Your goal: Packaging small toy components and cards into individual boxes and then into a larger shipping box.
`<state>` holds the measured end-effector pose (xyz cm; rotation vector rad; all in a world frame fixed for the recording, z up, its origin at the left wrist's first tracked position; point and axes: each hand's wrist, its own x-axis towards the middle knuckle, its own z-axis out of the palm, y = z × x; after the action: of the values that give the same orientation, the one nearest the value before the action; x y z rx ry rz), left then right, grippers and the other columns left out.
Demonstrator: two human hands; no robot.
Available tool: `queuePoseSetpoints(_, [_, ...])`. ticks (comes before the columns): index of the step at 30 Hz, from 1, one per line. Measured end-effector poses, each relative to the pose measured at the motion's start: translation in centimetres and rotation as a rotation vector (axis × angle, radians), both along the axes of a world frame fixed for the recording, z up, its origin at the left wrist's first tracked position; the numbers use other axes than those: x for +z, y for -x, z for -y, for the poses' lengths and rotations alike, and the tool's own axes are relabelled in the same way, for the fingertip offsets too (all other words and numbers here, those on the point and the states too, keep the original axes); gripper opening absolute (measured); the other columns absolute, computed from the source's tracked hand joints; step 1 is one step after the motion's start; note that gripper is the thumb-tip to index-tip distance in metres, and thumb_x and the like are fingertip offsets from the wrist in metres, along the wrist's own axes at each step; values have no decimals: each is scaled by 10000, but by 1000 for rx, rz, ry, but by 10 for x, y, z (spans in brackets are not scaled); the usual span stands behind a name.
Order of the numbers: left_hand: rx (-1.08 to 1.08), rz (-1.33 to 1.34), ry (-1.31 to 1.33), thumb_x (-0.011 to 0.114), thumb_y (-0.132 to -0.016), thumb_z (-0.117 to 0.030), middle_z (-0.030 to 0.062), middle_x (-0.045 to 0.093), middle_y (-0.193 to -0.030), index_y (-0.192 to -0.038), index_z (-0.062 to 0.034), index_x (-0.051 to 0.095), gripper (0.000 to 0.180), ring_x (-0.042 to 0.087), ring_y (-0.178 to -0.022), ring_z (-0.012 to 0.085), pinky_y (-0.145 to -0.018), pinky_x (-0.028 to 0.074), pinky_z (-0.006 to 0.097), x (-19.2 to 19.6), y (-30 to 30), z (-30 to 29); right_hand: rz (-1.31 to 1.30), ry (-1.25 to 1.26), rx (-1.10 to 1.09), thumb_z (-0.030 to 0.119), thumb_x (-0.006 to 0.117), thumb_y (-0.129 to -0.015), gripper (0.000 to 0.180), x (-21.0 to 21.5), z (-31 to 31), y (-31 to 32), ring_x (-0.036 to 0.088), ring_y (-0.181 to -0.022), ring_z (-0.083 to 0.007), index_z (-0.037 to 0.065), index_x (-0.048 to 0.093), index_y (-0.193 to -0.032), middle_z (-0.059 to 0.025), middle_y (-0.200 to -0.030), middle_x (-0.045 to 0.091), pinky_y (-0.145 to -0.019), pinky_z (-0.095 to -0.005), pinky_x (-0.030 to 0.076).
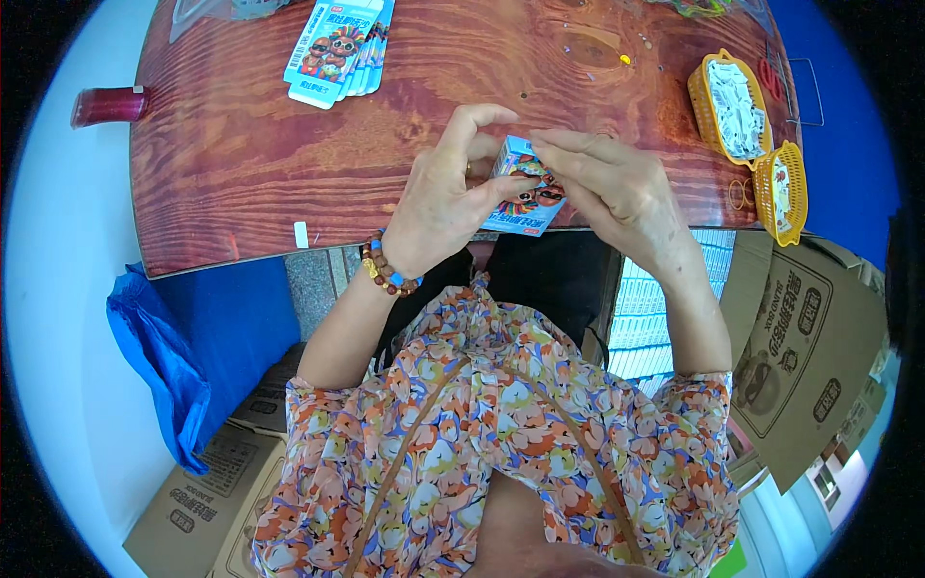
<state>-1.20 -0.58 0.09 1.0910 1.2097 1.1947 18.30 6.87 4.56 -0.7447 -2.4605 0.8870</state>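
A small blue carton (528, 222) with cartoon figures printed on it stands tilted near the table's front edge. My left hand (434, 202) grips its left side, thumb across the printed front and index finger curved above the top. On the other side, my right hand (626, 188) has its fingers drawn together against the carton's upper right edge. The flap there is mostly covered by those fingers. Farther left on the table lies a fanned stack of flat blue cartons (332, 58) of the same print.
At the right edge, a yellow basket (701, 101) holds white packets, beside a smaller yellow basket (798, 197). Red-handled scissors (769, 77) and rubber bands (739, 193) lie near. A dark red jar (111, 107) is at far left. Cardboard (809, 385) and packed blue cartons (644, 318) sit below right.
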Motion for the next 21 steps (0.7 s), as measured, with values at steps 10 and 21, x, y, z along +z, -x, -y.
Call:
queuePoseSetpoints(10, [-35,106,-73,675,-901,-37,92,706,-1040,-1212,-13,571,329,675,-961,127,-807,557,273,-2,-15,1,-268,269,-164,-65,678,-836,400,-33,10,-32,650,-1081,-217,3,638,-1229,-133,-1217,640,-866,-309,555])
queuePoseSetpoints(21, [-22,-116,-33,610,-928,56,124,653,-1125,-1233,44,567,309,653,-1002,158,-866,542,290,2,-32,6,-651,883,-252,67,647,-942,356,-54,53,-44,621,-1068,-113,-3,564,-1281,-64,-1138,675,-926,-289,510])
